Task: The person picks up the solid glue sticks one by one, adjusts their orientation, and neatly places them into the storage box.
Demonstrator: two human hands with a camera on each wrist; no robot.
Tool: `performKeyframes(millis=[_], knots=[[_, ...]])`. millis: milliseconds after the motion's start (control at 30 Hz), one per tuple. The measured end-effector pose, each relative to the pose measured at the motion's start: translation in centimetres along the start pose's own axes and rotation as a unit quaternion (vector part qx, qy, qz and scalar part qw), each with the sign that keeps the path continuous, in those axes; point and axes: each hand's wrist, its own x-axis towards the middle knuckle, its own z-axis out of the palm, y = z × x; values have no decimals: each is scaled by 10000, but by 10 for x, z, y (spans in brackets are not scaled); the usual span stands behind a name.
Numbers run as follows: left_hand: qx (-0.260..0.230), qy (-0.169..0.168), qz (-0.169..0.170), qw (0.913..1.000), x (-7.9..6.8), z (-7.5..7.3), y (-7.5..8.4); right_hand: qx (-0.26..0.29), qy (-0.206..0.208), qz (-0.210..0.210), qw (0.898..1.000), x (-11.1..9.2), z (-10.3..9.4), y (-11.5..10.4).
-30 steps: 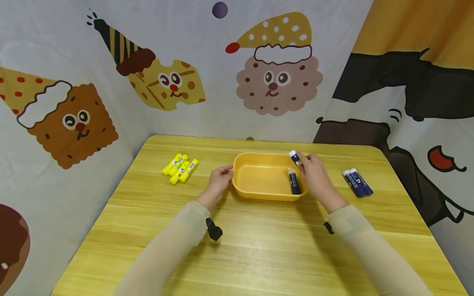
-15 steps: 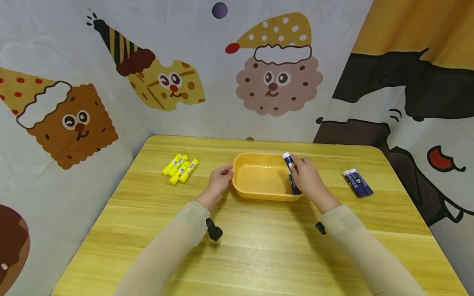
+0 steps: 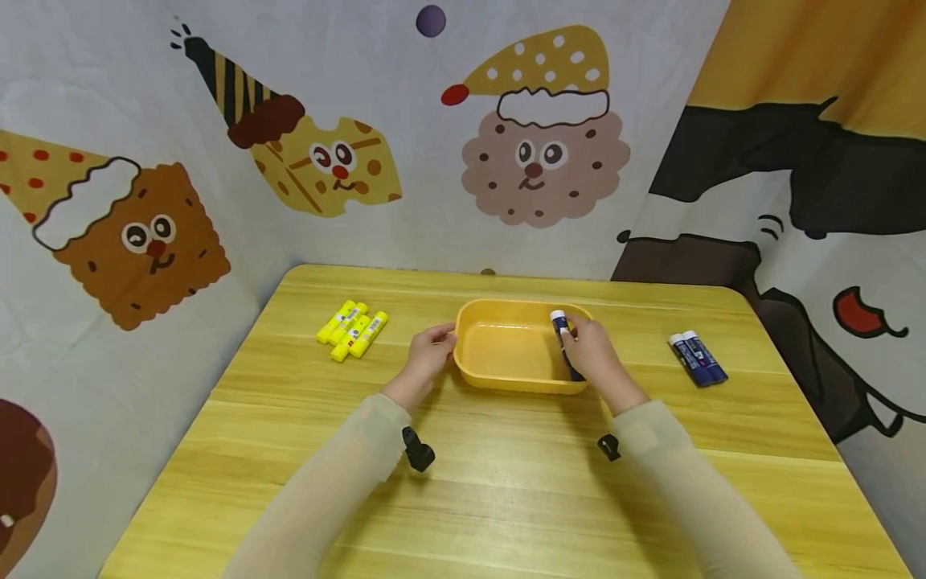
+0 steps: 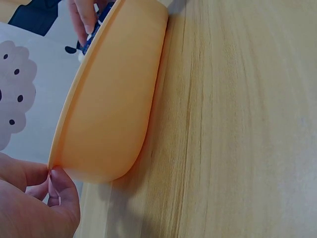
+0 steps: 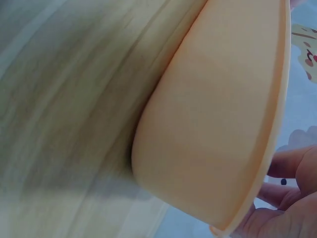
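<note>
My left hand [image 3: 422, 366] pinches the left rim of a shallow yellow-orange plastic basin [image 3: 499, 382], thumb and fingers meeting at its edge in the left wrist view. Over the basin's right end, my right hand [image 3: 596, 360] holds a dark blue glue stick [image 3: 559, 320] with a white cap, low inside the rim. A second dark blue glue stick [image 3: 575, 373] lies in the basin beneath it, mostly covered by the hand and the held stick. In the right wrist view the basin wall hides whatever the right fingers [image 5: 285, 163] hold.
Several yellow glue sticks [image 3: 352, 330] lie grouped on the wooden table [image 3: 506, 482] at left. Two dark blue glue sticks [image 3: 698, 359] lie side by side at right. A cartoon-printed cloth [image 3: 427, 217] rises behind the table's far edge.
My right hand has carried the blue glue stick leftward and down, from above the basin's right rim to inside it. My left hand has stayed at the left rim.
</note>
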Motion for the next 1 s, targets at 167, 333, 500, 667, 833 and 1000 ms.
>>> performKeyframes(millis=[167,333,500,667,833,1000], knots=[[1,-4,-7,10000,1,0,-1,-20,-45,71,10000,-1,2,0],[-13,3,-24,10000,2,-1,-1,-203,-25,171,9996,-3,4,-9],[5,-26,-32,10000,1,-1,1,-561,9,155,9983,-4,8,-13],[35,1,-11,10000,0,-1,0,-952,0,51,9954,-4,12,-11],[37,-5,-23,10000,0,-1,0,-1142,-7,55,9934,-5,13,-10],[72,2,17,10000,1,0,0,-1164,-1,61,9932,-3,13,-8]])
